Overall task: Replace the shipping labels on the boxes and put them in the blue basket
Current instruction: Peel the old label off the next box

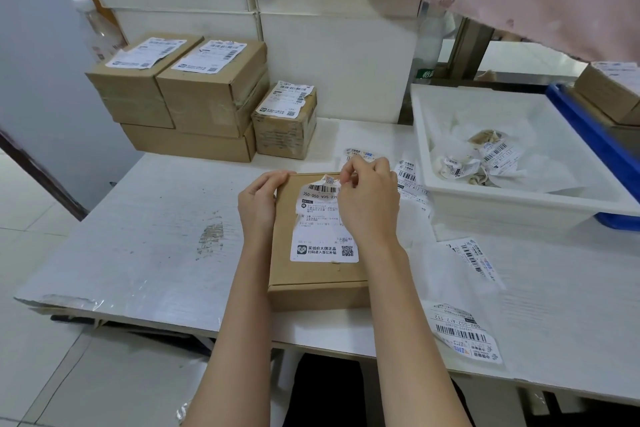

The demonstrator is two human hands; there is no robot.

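**Peeling the old label from a box**

The left hand curls over the far left edge of the cardboard box, gripping it steady. The box lies flat on the white table, its long axis running away from the person. The right hand pinches the torn, lifted top corner of the glossy white shipping label. Further right sit loose labels, a white tray of crumpled paper and the blue basket.
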